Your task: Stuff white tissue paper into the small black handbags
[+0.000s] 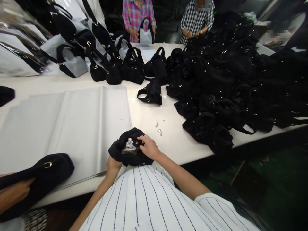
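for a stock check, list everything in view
held bag: one, black, in both hands
bag pile: uncountable, black, right
lone bag: one, black, beside pile
bag row: several, black, back left
far bag: one, black-grey, across table
packages: several, mostly white, far left
sheets: one stack, whitish, left
scraps: few, clear, centre
edge item: one, black, left edge
near bag: one, black, lower left
other people: at least four, mixed clothing, around table
table: one, white, centre
floor: green, lower right
striped shirt: one, white, bottom
left hand: one, bare, at bag's left
right hand: one, bare, at bag's mouth
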Action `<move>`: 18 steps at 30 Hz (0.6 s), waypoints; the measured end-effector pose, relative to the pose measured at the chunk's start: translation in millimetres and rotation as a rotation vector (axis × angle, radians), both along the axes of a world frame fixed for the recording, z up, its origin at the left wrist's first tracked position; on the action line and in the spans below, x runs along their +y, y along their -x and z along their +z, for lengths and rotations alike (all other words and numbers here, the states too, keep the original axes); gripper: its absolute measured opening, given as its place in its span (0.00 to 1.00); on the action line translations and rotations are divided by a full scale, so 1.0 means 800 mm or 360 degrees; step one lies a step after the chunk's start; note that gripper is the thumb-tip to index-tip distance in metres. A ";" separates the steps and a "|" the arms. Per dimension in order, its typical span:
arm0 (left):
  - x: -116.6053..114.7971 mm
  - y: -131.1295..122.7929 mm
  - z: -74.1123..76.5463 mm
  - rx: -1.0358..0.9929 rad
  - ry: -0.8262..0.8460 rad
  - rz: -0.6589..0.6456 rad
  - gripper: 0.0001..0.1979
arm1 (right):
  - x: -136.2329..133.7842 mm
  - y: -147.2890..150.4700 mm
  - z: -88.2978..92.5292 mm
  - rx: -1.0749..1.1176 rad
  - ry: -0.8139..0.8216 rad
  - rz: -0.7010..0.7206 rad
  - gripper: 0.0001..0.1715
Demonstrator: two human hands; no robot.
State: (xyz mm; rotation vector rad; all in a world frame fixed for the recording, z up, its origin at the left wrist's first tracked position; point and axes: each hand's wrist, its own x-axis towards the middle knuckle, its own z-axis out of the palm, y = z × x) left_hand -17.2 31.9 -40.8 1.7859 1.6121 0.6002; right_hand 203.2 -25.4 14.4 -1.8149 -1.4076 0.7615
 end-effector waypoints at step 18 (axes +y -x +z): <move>0.015 -0.072 0.002 0.0128 -0.0779 -0.1308 0.24 | 0.021 -0.010 -0.012 -0.0696 -0.0367 -0.0085 0.14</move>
